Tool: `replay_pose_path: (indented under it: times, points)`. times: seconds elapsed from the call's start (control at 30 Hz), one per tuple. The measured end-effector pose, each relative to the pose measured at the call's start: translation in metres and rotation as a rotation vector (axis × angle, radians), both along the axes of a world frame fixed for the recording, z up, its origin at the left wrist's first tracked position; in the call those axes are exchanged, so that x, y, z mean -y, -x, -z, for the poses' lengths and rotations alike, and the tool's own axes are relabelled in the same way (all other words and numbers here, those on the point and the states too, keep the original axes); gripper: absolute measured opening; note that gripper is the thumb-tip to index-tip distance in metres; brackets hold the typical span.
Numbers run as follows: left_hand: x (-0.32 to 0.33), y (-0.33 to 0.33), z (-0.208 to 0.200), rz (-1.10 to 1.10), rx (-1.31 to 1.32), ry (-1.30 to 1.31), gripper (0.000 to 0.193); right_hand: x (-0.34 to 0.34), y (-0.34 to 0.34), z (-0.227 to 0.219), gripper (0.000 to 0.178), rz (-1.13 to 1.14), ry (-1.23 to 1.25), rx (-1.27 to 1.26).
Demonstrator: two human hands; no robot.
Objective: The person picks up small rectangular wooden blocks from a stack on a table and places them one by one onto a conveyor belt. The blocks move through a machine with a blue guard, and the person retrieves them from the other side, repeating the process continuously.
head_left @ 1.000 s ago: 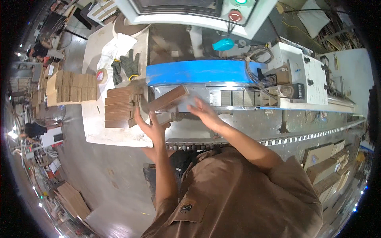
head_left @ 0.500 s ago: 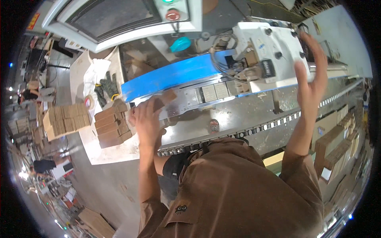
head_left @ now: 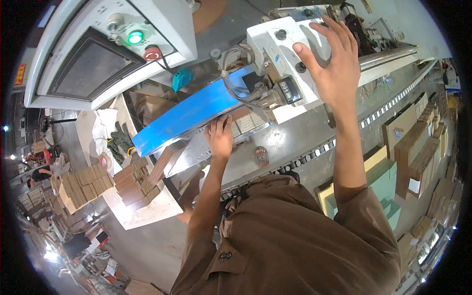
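My left hand (head_left: 220,140) reaches over the metal bed (head_left: 194,153) of a machine, just below a long blue guard (head_left: 194,113). Its fingers stretch forward, and the tips meet the end of a small brown board (head_left: 241,113) lying on the bed; the guard hides part of that board. Above the white machine housing (head_left: 278,51) my right hand (head_left: 337,73) is spread, thumb apart from the fingers, near the black knobs. Whether it touches the housing I cannot tell. A small counter (head_left: 289,91) sits on the housing's near side.
Brown board pieces (head_left: 135,184) are stacked on a pale table (head_left: 128,216) at left, beside cardboard-coloured blocks (head_left: 86,186), a dark glove (head_left: 119,140) and a tape roll (head_left: 105,161). A control panel (head_left: 93,61) with a red stop button stands at upper left. A roller chain (head_left: 314,153) runs along the near side.
My left hand has moved right along the bed, from beside the stack to under the guard, with the brown board moved along too. My right hand stays over the housing. The view has turned.
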State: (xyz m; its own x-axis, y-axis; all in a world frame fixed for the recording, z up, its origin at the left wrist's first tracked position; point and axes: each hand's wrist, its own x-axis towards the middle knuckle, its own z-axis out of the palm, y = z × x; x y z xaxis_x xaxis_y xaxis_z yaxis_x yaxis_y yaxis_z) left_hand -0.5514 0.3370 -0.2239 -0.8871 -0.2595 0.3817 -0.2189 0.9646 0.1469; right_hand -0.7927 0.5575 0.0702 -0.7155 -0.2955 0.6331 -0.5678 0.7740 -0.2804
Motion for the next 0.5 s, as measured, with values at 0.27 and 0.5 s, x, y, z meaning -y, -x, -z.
replay_pose_path:
  times: [0.27, 0.5]
  points:
    - [0.012, -0.004, -0.012, 0.087, 0.115, -0.030, 0.052, 0.009, -0.007, -0.014, 0.069, 0.073, -0.028, 0.021]
    - [-0.004, 0.013, -0.006, 0.070, 0.103, 0.059, 0.049, 0.008, -0.008, -0.006, 0.077, 0.232, -0.123, 0.001]
